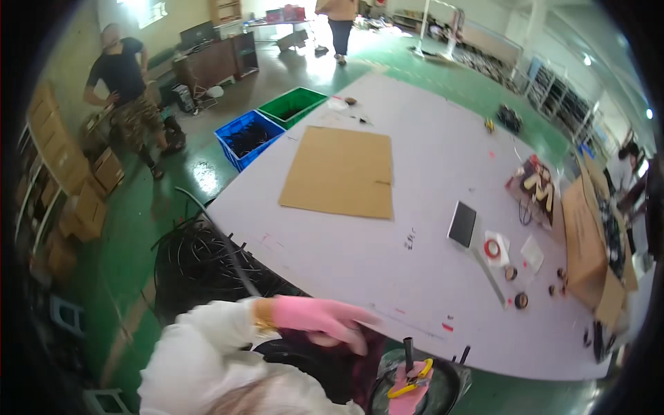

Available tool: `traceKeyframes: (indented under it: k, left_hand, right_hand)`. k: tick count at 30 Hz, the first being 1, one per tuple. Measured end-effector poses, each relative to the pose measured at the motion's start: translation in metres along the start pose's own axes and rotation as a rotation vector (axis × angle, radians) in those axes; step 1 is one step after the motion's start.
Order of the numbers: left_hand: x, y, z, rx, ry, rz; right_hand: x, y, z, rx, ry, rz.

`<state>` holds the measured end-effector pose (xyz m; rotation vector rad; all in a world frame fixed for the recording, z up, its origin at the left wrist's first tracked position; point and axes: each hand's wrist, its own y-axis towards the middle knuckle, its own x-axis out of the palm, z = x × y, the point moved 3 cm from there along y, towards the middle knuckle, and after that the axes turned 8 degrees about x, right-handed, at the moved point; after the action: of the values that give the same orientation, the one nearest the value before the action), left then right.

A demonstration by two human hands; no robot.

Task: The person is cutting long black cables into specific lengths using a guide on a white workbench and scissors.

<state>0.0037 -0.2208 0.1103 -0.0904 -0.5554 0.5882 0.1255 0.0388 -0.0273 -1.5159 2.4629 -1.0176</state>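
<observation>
My left hand [315,317], in a pink glove with a white sleeve, reaches rightward past the table's near edge. Its fingers look stretched out and apart, slightly blurred, and nothing shows in them. At the lower edge my right hand [413,395], also pink-gloved, is closed around a yellow-handled hand tool [418,379] resembling pliers; its jaws are not clear. A short black tube [408,351] rises just above this hand; whether the hand grips it I cannot tell. Behind my left wrist passes a long grey tube [221,238], leaning over a heap of black tubes [190,266].
A white table [360,259] bears a cardboard sheet [339,173], a dark tablet-like device [463,223], tape rolls [492,249] and a plastic bag [532,187]. An open carton [584,238] is at right. Blue [238,155] and green [290,111] crates adjoin the far-left edge. Two people stand beyond.
</observation>
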Motion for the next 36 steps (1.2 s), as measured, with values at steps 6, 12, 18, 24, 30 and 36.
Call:
traceKeyframes:
  k: [6,12,18,24,30,36]
  left_hand:
    - [-0.083,-0.132,-0.042,-0.026,1.246,0.641]
    - [-0.026,-0.048,-0.029,0.488,0.053,0.579]
    - [-0.115,-0.116,-0.003,0.801,1.327,1.185]
    - [-0.229,-0.197,-0.028,1.092,-0.545,1.093]
    - [-0.239,-0.188,-0.042,0.326,1.292,2.103]
    - [-0.265,-0.176,-0.036,0.385,1.469,1.371]
  right_hand:
    - [0.073,0.004,-0.021,0.128,0.009,-0.447]
    - [0.17,-0.006,-0.015,-0.62,-0.948,-0.596]
    - [0.214,0.0,-0.011,-0.435,-0.75,-0.568]
    - [0.283,0.003,-0.012,-0.732,-1.101,-0.738]
    - [0.322,0.04,0.022,-0.618,-1.431,-0.812]
    - [0.343,0.056,0.029,-0.652,-1.511,-0.811]
